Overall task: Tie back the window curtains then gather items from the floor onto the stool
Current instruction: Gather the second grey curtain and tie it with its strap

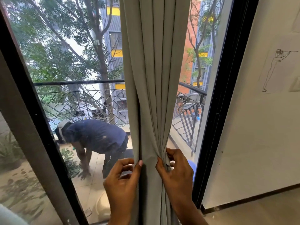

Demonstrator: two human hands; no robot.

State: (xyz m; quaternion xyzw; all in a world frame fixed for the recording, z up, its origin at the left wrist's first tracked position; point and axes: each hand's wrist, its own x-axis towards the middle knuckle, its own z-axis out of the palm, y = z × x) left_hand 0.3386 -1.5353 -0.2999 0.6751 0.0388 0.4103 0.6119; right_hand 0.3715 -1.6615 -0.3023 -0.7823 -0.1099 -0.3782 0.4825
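Curtain (154,78) is hanging bunched into narrow pleats down the middle of the window (78,65), so the tie-back step is seemingly under way. Left hand (123,181) is gripping its left edge, thumb in front and fingers curled behind. The right hand (176,172) is pinching the right-side folds. No tie is showing, so the next move is probably calling for squeezing the bundle tighter, then finding a band or knotting it.
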